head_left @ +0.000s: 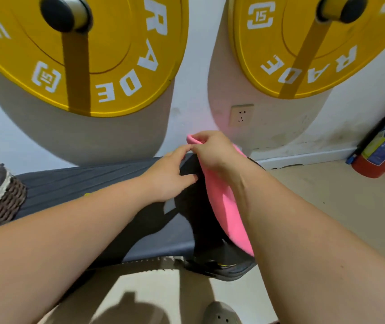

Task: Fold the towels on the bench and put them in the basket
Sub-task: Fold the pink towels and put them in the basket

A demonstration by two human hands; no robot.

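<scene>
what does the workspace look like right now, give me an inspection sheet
surface: dark padded bench against the wall, partly in shadow
job's things: pink towel lifted at the bench's right end, hanging down; woven basket at the bench's left end, contents unclear
clutter: nothing seen
grippers: right hand pinches the towel's top corner; left hand is beside it with fingertips at the towel's edge, grip unclear
cables: nothing seen
surroundings: two yellow weight plates hang on wall pegs; a socket sits in the wall between them; a red fire extinguisher stands on the floor at the right; a shoe shows at the bottom edge
</scene>
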